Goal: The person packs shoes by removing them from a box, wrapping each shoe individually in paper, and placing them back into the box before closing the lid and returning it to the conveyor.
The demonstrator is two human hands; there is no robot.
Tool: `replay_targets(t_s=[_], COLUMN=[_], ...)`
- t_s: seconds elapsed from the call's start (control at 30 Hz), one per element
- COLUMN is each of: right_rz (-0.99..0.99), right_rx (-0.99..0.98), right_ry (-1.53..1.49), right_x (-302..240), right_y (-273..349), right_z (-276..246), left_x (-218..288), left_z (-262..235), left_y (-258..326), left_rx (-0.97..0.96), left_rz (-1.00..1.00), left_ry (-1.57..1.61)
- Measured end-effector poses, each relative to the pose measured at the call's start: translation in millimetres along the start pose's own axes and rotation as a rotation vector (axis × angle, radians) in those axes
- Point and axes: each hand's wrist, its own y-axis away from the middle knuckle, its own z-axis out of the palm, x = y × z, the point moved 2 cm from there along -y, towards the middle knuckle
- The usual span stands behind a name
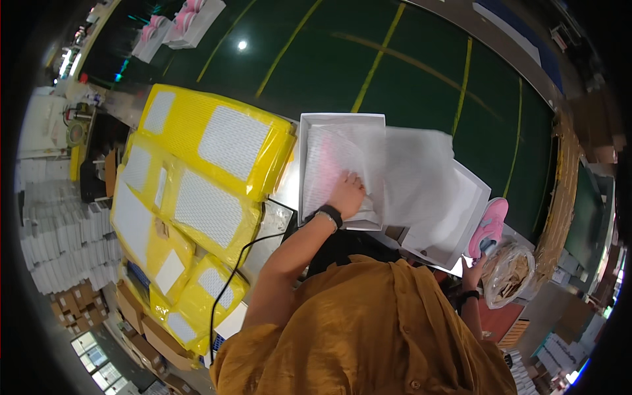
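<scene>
My left hand reaches into an open white shoebox and rests on white tissue paper, its fingers loosely bent and apart. Something pink shows faintly through that paper. A wide sheet of tissue spreads over the box's right side, partly across a second white box part, tilted beside it. At the right, my right hand grips a pink sneaker near its opening; some of the fingers are hidden by the shoe.
Yellow plastic-wrapped packs pile up at the left, with a black cable crossing them. A clear bag of brown paper pieces stands beside the right hand. Beyond lies a green belt with yellow lines, bearing boxed pink shoes at far left.
</scene>
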Motion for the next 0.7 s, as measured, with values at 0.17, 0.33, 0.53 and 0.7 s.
replay_targets(t_s=[0.17,0.33,0.53,0.7], right_rz=[0.129,-0.064,-0.741,-0.542], right_rx=[0.060,0.046,-0.463,-0.553], right_ry=[-0.143,-0.474,-0.114,-0.756], right_x=[22.6,-103.7,-314.0,-332.9], right_y=[-36.5,-21.4,3.0,15.7], right_z=[-22.8,-83.2,-58.2,2.6], left_x=[3.0,35.2,108.7,38.3], left_z=[-14.8,-114.1,-218.0,-218.2], left_y=[-5.1,-12.8,-38.3,-5.3], left_rx=[-0.133,0.140,0.242,0.136], left_rz=[-0.045,-0.090,0.487,0.182], left_ry=[0.042,0.334,-0.100,0.069])
